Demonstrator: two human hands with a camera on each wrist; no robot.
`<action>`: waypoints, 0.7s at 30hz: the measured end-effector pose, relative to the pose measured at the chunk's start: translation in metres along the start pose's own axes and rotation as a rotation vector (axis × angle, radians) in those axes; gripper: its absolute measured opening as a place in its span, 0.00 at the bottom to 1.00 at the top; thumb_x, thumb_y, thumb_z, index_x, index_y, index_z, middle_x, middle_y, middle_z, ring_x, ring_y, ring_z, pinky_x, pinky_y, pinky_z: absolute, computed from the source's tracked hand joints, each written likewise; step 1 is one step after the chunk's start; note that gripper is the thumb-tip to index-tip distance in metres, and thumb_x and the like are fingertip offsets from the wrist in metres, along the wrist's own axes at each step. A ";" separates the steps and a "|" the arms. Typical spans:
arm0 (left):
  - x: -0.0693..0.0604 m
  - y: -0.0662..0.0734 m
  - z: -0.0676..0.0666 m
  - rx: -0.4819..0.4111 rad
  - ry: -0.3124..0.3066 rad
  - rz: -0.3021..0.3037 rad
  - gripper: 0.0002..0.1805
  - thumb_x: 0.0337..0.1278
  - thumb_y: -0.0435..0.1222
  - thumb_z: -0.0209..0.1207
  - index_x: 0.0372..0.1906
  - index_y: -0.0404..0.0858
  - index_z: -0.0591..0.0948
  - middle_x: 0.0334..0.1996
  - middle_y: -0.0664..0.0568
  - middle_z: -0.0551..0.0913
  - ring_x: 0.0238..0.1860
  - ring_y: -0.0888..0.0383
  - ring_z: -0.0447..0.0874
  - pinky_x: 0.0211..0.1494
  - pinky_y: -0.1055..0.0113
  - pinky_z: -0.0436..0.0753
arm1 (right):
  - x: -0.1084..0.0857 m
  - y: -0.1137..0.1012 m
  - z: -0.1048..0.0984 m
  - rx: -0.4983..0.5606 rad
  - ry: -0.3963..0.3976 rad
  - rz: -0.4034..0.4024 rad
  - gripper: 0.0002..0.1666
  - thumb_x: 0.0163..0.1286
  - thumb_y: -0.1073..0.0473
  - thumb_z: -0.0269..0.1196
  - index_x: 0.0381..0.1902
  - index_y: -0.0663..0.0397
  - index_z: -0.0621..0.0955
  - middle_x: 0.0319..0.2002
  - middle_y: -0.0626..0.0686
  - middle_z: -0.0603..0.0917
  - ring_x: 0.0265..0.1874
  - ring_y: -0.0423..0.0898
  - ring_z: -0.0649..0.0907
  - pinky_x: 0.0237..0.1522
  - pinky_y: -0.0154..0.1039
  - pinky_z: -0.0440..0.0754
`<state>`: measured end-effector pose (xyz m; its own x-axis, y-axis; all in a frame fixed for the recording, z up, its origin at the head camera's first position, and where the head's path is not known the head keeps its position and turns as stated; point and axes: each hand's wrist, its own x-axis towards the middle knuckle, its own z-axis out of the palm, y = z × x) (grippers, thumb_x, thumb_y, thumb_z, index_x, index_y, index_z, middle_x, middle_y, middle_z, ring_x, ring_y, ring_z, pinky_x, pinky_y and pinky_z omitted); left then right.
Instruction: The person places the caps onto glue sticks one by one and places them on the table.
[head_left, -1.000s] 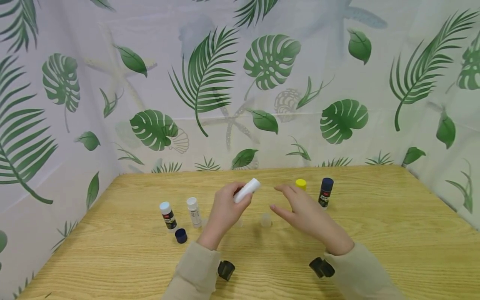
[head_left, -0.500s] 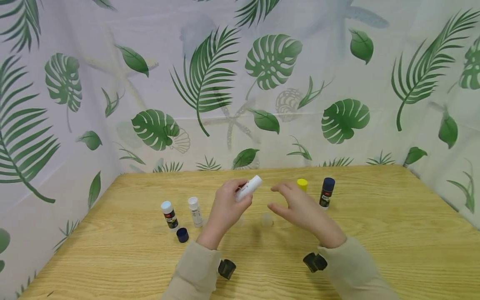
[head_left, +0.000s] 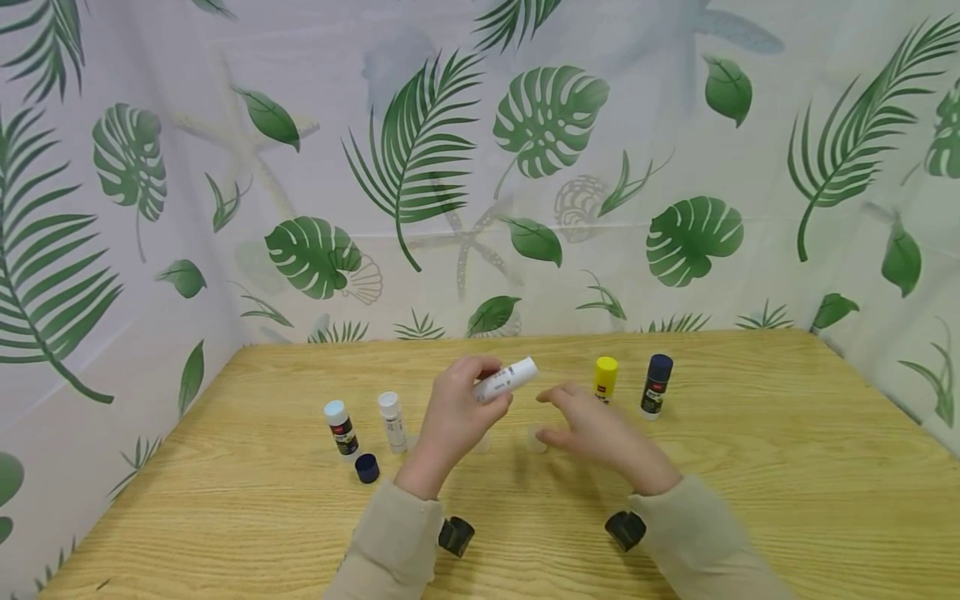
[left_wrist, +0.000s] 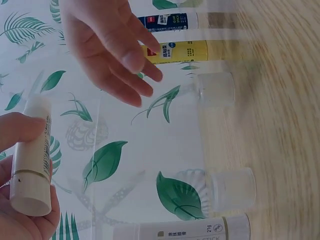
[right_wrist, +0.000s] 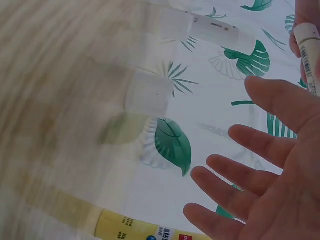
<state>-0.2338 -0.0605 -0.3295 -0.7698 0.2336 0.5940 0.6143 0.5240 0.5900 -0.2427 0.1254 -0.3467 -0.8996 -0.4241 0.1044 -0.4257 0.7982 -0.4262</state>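
From the head, a surface (head_left: pixel 525 533) with pale yellow-brown wood grain fills the lower part of the scene, and a white cloth backdrop (head_left: pixel 480 192) encloses it at the back and both sides. The cloth is printed with green leaves, fainter starfish and shells, and a faint crease runs across its back panel. Above the surface, the left hand (head_left: pixel 456 408) grips a white glue stick (head_left: pixel 510 379), tilted with its far end up and to the right. The right hand (head_left: pixel 596 429) is near it, fingers and thumb apart. Standing toward the right are a yellow glue stick (head_left: pixel 605 379) and a navy-capped stick (head_left: pixel 656 387); toward the left stand another white stick (head_left: pixel 392 423) and a dark-labelled stick (head_left: pixel 342 433), with a navy cap (head_left: pixel 367 468) just beside the latter.

From the left wrist, the surface lies along the right side, its grain blurred and faintly reflecting the yellow and navy-capped sticks. Two clear caps (left_wrist: pixel 217 90) (left_wrist: pixel 234 190) stand on it, apart. The held stick is at lower left, clasped between thumb and fingers.

From the right wrist, the surface spreads on the left, softly blurred. The right hand's fingers are spread, apart from the clear caps; the held stick is at upper right.
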 end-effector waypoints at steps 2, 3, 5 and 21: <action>0.000 0.000 0.000 0.004 0.002 0.017 0.13 0.42 0.28 0.63 0.39 0.32 0.78 0.34 0.47 0.78 0.33 0.57 0.74 0.35 0.66 0.74 | 0.001 0.000 0.003 -0.001 -0.020 -0.002 0.27 0.59 0.55 0.61 0.53 0.63 0.71 0.52 0.62 0.71 0.49 0.54 0.73 0.46 0.49 0.72; 0.000 -0.001 0.000 0.004 0.004 0.025 0.13 0.42 0.28 0.63 0.38 0.32 0.78 0.34 0.47 0.78 0.33 0.57 0.74 0.35 0.67 0.74 | 0.002 0.000 0.004 0.000 -0.028 -0.008 0.27 0.59 0.55 0.62 0.53 0.63 0.71 0.51 0.62 0.71 0.49 0.54 0.73 0.47 0.49 0.72; 0.000 -0.001 0.000 0.004 0.005 0.038 0.13 0.41 0.27 0.63 0.37 0.32 0.79 0.33 0.48 0.78 0.32 0.57 0.74 0.35 0.67 0.74 | 0.003 0.000 0.006 -0.004 -0.039 -0.016 0.27 0.58 0.56 0.62 0.53 0.64 0.71 0.51 0.62 0.72 0.49 0.54 0.73 0.47 0.48 0.71; 0.000 0.001 -0.001 0.065 -0.015 0.033 0.11 0.40 0.27 0.63 0.33 0.34 0.77 0.31 0.49 0.79 0.29 0.59 0.75 0.33 0.69 0.74 | 0.001 -0.002 0.015 0.014 -0.139 0.007 0.27 0.55 0.60 0.64 0.52 0.63 0.72 0.51 0.59 0.73 0.48 0.52 0.73 0.48 0.47 0.71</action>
<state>-0.2333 -0.0604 -0.3284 -0.7521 0.2634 0.6041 0.6272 0.5677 0.5333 -0.2410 0.1175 -0.3592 -0.8799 -0.4747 -0.0232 -0.4177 0.7957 -0.4387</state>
